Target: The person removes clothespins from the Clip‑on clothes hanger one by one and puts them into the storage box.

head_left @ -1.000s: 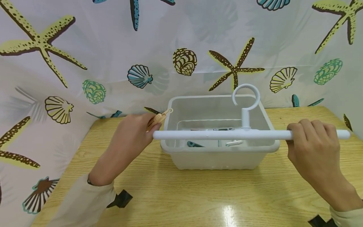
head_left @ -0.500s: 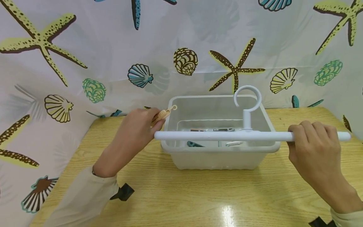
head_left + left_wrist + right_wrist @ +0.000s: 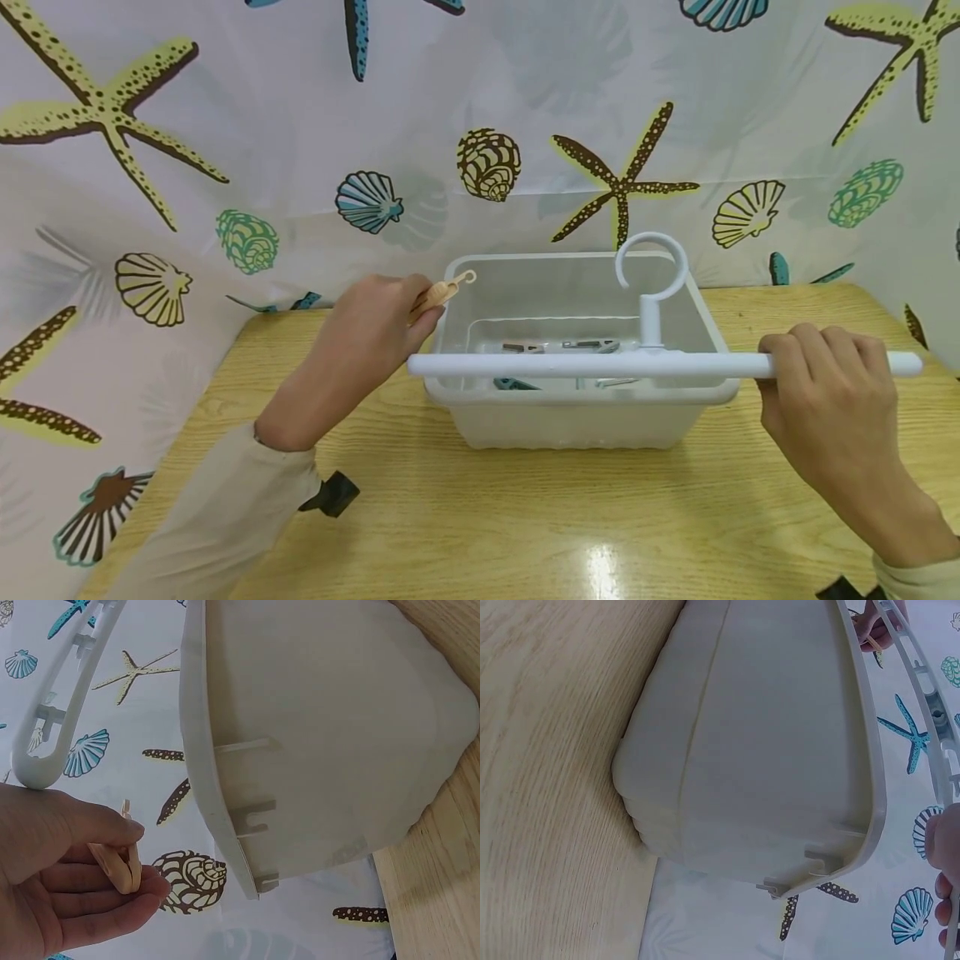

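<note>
A peach plastic clothespin (image 3: 444, 292) with a small ring at its end is pinched between the thumb and fingers of my left hand (image 3: 371, 325). In the left wrist view, the clothespin (image 3: 116, 866) shows against the fingers. My right hand (image 3: 832, 404) grips a white plastic hanger (image 3: 555, 365) near its right end and holds it level over the bin. The hanger's round hook (image 3: 678, 258) points up. From below, in the left wrist view, the hanger (image 3: 46, 769) is a long rounded loop with small crosspieces. Its left end lies just beneath my left hand.
Behind and below the hanger, a white plastic bin (image 3: 577, 423) stands on the wooden table (image 3: 480, 517). Several clothespins, one of them a dark teal clothespin (image 3: 513, 384), lie inside. A cloth (image 3: 300, 125) printed with shells and starfish hangs behind and at the sides.
My left hand has moved a little up and to the right with the clothespin, toward the bin's rim. The hanger has sunk slightly, with my right hand still gripping it.
</note>
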Demonstrator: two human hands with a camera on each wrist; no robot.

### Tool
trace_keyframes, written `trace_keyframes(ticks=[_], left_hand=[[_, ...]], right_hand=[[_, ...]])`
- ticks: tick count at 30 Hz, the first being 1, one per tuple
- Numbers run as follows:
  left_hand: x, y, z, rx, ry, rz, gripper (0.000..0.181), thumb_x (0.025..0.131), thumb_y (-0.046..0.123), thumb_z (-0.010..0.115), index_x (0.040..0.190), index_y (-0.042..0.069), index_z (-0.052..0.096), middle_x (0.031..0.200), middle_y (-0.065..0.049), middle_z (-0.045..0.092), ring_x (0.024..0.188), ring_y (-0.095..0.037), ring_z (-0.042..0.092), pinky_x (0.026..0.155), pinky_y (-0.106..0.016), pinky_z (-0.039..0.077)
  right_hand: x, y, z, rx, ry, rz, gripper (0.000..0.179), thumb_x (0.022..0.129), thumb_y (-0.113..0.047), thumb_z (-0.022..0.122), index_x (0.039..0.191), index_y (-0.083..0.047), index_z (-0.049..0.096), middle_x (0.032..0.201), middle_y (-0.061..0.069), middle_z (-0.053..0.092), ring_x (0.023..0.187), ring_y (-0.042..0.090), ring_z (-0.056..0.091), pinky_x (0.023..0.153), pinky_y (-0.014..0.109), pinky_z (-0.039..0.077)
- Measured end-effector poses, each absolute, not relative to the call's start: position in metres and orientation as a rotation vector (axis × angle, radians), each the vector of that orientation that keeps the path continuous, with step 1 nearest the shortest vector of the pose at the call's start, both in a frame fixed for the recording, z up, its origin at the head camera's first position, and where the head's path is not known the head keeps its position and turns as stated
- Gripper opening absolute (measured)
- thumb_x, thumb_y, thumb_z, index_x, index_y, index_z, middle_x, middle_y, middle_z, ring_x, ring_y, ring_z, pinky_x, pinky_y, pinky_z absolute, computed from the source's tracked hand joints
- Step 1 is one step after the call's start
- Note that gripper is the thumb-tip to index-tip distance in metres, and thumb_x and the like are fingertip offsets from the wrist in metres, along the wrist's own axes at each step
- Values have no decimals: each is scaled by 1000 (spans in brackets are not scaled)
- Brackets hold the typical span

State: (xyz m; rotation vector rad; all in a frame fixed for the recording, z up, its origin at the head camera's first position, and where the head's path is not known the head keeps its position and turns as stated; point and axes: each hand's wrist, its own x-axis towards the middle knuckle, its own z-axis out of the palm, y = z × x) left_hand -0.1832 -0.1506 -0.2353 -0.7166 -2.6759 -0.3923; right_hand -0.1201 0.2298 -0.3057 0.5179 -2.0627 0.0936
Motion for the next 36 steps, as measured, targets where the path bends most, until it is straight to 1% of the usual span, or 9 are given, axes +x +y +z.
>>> trace_keyframes(ticks=[4, 7, 10, 13, 17, 24, 30, 36], left_hand=[[-187, -147, -236, -733, -2672, -402, 11, 91, 9, 66, 92, -3, 66, 69, -7, 61, 57, -19, 49, 54, -32, 40], [-190, -144, -238, -732, -2670, -395, 10, 90, 8, 66, 87, -1, 65, 65, -5, 57, 56, -18, 48, 54, -32, 40], [-192, -142, -240, -729, -2666, -386, 12, 90, 8, 67, 81, 1, 63, 62, -4, 53, 56, -18, 47, 53, -31, 40], [-193, -140, -242, -726, -2668, -384, 15, 89, 8, 67, 78, 2, 61, 60, -3, 50, 55, -18, 46, 52, -31, 39], [-194, -138, -244, -727, -2688, -382, 15, 90, 9, 67, 78, 2, 61, 60, -3, 50, 54, -18, 46, 51, -30, 38], [-198, -133, -248, -748, -2722, -366, 14, 91, 10, 66, 80, 2, 62, 61, -3, 51, 55, -17, 48, 51, -29, 39], [-202, -128, -250, -763, -2752, -351, 12, 91, 11, 66, 84, 2, 64, 64, -4, 56, 56, -17, 49, 51, -28, 40], [-206, -123, -252, -765, -2763, -346, 15, 91, 10, 65, 79, 4, 61, 61, -3, 52, 53, -16, 45, 49, -27, 38]], right_hand=[[-120, 229, -307, 524, -2054, 103, 18, 71, 14, 65, 82, 6, 54, 69, 19, 50, 64, 43, 50, 65, 55, 39], [-120, 228, -308, 531, -2045, 111, 15, 72, 13, 64, 82, 6, 54, 68, 18, 49, 64, 43, 50, 63, 54, 38], [-120, 228, -310, 535, -2043, 111, 14, 73, 12, 63, 82, 6, 54, 69, 18, 50, 65, 43, 50, 63, 54, 38], [-119, 228, -312, 539, -2047, 117, 16, 71, 13, 64, 82, 6, 54, 69, 18, 50, 64, 42, 50, 62, 53, 38], [-118, 227, -314, 551, -2058, 137, 21, 66, 15, 66, 82, 6, 55, 69, 18, 51, 65, 43, 51, 62, 53, 38], [-117, 225, -320, 571, -2057, 159, 23, 65, 13, 68, 82, 5, 55, 69, 18, 52, 65, 42, 52, 63, 53, 38], [-117, 225, -323, 572, -2062, 160, 22, 66, 12, 68, 82, 5, 55, 69, 17, 51, 64, 41, 51, 62, 52, 38], [-116, 225, -324, 573, -2070, 158, 18, 69, 11, 66, 81, 5, 55, 69, 17, 51, 64, 41, 50, 64, 53, 38]])
